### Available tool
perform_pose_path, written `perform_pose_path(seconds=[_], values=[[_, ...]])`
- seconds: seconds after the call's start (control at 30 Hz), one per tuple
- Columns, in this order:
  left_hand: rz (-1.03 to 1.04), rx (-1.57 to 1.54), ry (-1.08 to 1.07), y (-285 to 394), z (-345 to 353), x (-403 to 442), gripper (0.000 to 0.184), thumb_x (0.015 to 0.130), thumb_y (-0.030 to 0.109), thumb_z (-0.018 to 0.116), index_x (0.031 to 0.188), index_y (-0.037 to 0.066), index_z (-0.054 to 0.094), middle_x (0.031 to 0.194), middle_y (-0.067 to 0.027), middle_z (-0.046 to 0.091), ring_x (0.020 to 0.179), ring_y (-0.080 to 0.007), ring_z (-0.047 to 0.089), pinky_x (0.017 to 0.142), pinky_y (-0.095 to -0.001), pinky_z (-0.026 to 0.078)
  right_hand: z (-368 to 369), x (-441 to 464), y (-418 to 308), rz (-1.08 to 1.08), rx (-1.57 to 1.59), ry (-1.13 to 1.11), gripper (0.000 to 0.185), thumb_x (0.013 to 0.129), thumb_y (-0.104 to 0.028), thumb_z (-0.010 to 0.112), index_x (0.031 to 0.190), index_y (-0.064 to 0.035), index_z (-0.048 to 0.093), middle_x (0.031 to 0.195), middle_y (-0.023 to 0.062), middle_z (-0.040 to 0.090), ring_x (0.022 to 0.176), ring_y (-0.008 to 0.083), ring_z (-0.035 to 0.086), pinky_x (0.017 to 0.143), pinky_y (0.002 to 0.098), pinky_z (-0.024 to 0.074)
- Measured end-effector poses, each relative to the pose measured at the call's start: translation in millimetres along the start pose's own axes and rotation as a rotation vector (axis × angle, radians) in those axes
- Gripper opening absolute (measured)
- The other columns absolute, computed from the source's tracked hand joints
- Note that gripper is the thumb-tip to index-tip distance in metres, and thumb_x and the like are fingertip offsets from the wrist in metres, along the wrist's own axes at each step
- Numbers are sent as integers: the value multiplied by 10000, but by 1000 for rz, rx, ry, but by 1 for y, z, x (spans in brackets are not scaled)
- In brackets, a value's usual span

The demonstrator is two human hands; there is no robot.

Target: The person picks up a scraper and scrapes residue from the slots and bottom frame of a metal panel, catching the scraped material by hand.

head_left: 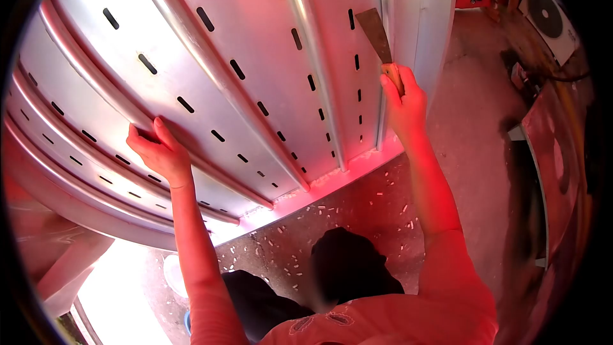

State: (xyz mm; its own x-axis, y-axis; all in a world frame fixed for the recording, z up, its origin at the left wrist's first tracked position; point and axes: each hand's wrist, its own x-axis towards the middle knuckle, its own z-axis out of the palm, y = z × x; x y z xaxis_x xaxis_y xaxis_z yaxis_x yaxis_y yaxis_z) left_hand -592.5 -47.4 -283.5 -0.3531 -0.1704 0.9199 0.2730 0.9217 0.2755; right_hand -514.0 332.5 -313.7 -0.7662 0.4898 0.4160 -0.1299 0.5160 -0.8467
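Observation:
A large curved metal panel [252, 99] with rows of slots and several metal tubes running along it fills the view before me. My left hand [163, 153] rests against one tube [121, 100] at the left, its fingers and thumb reaching around it; part of the grip is hidden. In my right hand [407, 99] is a putty knife [375, 35], held by its wooden handle, the flat blade pointing up and to the left near the rightmost tube. Whether the blade touches the panel I cannot tell.
Small pale scraps [274, 243] are scattered over the floor [476, 153] below the panel. At the right lean sheet-like panels [554, 172], and a white unit with a round fan grille [546, 16] stands at the upper right. A white round container [174, 275] is at lower left.

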Motion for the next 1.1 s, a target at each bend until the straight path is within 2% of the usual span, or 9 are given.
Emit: perform_pose_path(seconds=[0.1,0.2,0.3,0.4,0.5,0.73,0.83,0.93,1.1], values=[[-3,3,-3,0,-1,1,433,905,228,581,1172,-65,409,844,-88,455,653,-189,447,586,-324,419,6,1,10,-127,-119,21,205,897,-173,573,1073,-66,564,862,87,628,732,196,593,676,283,465],[-8,6,7,-1,1,2,437,902,233,585,1168,-66,409,867,-104,463,665,-207,467,579,-337,426,0,-1,13,-142,-81,64,202,890,-172,585,1063,-69,570,868,71,630,741,184,603,677,292,476],[-32,19,2,-4,2,2,458,904,261,584,1170,-66,406,890,-122,485,691,-228,511,584,-354,447,5,-3,34,-131,26,-1,203,899,-208,583,1045,-67,587,811,53,618,690,143,592,604,263,455],[-21,69,-14,-13,4,0,487,902,298,585,1169,-64,400,901,-136,504,721,-250,545,589,-371,462,12,-17,82,336,489,-183,236,918,-270,557,992,-49,596,696,34,577,571,104,545,499,236,400],[-27,84,-15,-11,3,1,520,888,336,599,1158,-59,396,871,-124,508,715,-252,537,588,-371,461,29,-64,141,529,657,-227,287,929,-322,526,927,-43,593,594,16,520,447,82,453,416,220,331],[1,117,17,-9,5,0,502,876,313,617,1134,-63,406,856,-109,484,703,-232,511,588,-363,453,34,-194,260,770,445,-184,296,914,-340,547,840,-58,600,565,6,506,419,86,444,394,212,317],[40,129,40,-9,6,-1,504,877,312,616,1126,-72,404,860,-117,482,704,-236,509,593,-364,456,37,-206,267,659,336,-128,262,898,-310,578,856,-53,607,594,18,530,484,107,495,440,235,351],[45,150,29,-14,7,-1,506,878,318,613,1114,-78,404,874,-125,481,711,-242,511,602,-366,462,38,-193,252,551,24,-158,217,880,-266,606,891,-49,608,652,57,578,579,151,552,532,281,415],[10,110,20,-11,6,0,502,882,315,609,1115,-80,406,881,-129,486,717,-242,516,609,-365,466,39,-199,256,378,-6,-42,195,861,-237,630,925,-54,606,736,108,614,651,209,586,639,325,457]])
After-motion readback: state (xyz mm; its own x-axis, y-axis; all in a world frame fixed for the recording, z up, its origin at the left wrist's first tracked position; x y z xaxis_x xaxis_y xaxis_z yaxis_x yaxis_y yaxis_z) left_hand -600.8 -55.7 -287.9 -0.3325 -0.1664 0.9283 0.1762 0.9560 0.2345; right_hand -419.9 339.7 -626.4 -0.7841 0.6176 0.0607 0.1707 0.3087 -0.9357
